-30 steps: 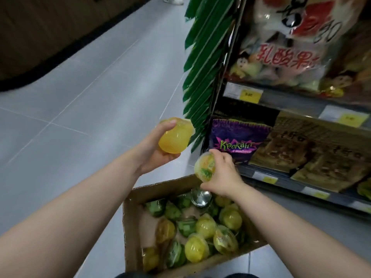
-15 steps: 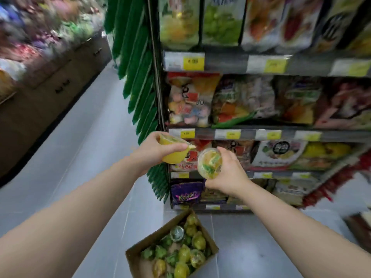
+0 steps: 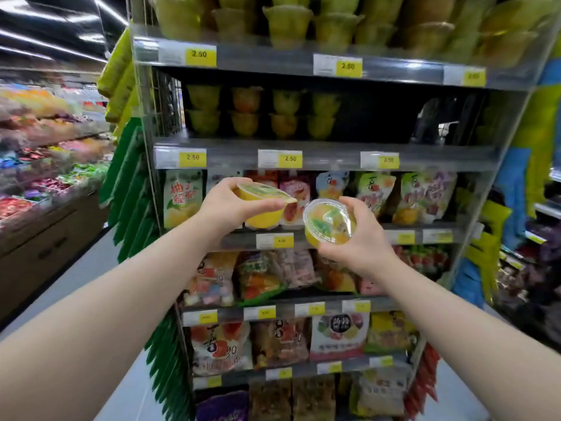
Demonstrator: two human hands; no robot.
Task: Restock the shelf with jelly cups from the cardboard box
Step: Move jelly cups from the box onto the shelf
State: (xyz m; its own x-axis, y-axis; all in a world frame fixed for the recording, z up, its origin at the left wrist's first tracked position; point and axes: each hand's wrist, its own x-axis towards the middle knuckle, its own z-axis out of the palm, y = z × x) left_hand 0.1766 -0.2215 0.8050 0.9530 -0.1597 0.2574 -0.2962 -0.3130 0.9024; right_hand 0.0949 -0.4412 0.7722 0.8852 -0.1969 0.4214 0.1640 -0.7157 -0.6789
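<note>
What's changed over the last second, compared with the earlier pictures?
Both hands rose from over the cardboard box up before the shelf; the box has left the view. Unchanged: left hand grips the yellow jelly cup, right hand the clear-lidded jelly cup.

Two bare forearms end in a bare left hand (image 3: 226, 206) and a bare right hand (image 3: 362, 249).

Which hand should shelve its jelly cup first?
Probably the right hand: its jelly cup sits below the bare right stretch of the cup shelf; the left hand is under filled rows.
</note>
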